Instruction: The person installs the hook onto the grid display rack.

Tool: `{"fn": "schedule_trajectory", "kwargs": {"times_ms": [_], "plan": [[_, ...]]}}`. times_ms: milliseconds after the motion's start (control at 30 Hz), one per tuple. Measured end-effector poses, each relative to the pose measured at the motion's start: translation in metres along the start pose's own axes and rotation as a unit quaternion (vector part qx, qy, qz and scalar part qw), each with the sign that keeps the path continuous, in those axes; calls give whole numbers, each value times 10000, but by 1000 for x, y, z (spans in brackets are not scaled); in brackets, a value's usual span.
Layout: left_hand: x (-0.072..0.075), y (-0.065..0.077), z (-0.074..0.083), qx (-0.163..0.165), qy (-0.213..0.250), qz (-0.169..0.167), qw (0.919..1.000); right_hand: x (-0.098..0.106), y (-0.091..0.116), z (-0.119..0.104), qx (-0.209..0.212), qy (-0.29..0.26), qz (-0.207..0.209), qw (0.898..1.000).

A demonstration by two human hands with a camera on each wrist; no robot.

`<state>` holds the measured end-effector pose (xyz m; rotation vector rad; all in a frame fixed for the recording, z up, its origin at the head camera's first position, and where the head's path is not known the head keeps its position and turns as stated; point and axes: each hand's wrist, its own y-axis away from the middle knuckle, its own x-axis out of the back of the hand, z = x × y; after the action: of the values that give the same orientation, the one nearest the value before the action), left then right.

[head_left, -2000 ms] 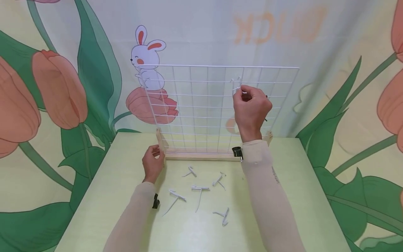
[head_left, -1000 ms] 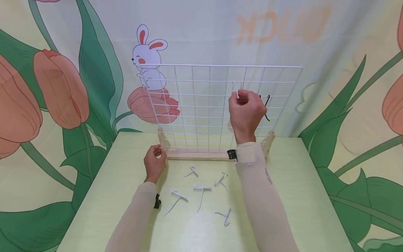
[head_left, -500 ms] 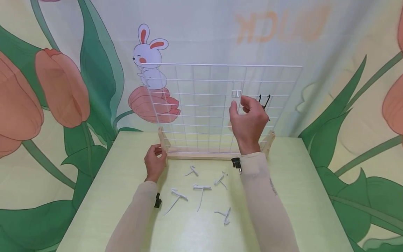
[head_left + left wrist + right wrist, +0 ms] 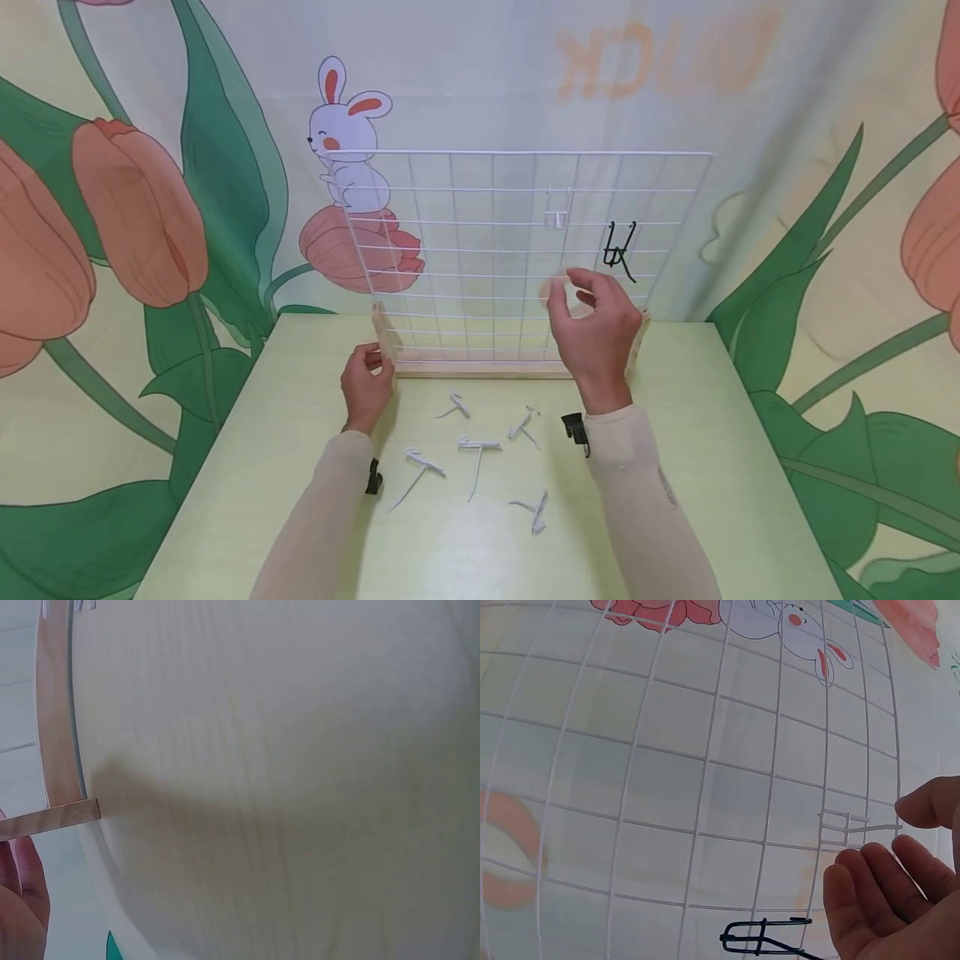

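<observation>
A white wire grid panel [image 4: 465, 250] stands upright in a wooden stand [image 4: 480, 369]. My left hand [image 4: 366, 387] grips the stand's left end piece; in the left wrist view, fingers [image 4: 30, 870] press against that wooden piece [image 4: 60, 816]. My right hand [image 4: 596, 333] is in front of the panel's lower right part, thumb and fingers apart with nothing between them. Above it, a white wire hook [image 4: 557, 218] hangs on the grid, and a black wire hook [image 4: 618, 254] hangs to the right. The right wrist view shows both the white hook [image 4: 847, 827] and the black hook [image 4: 763, 937].
Several white hooks lie scattered on the pale table [image 4: 300, 517] before the stand, among them one in the middle [image 4: 478, 446] and one nearer the front [image 4: 536, 512]. A curtain [image 4: 480, 75] printed with tulips and a rabbit hangs behind the panel.
My right hand has let go of the white hook, which now hangs on the grid, and has moved down from it. The black hook has come into full view. My left hand has stayed put.
</observation>
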<state>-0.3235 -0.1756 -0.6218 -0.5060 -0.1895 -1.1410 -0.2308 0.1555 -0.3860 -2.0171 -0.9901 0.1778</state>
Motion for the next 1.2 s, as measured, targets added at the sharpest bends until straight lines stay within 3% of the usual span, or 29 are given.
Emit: {"fn": "schedule_trajectory", "kwargs": {"times_ms": [333,733,933,1200], "plan": [[5,-1,-1,104,-52,25,9999,0,44,32,2,166,-669,9976],[7,1,5,96,-10,-1,10000,-7,89,67,-178,394,-1575,9866],[4,0,2,19,2,7,10000,-14,116,91,-124,527,-2339,9708],[-1,0,2,16,-99,-45,9999,-19,137,118,-378,939,-3351,9367]]}}
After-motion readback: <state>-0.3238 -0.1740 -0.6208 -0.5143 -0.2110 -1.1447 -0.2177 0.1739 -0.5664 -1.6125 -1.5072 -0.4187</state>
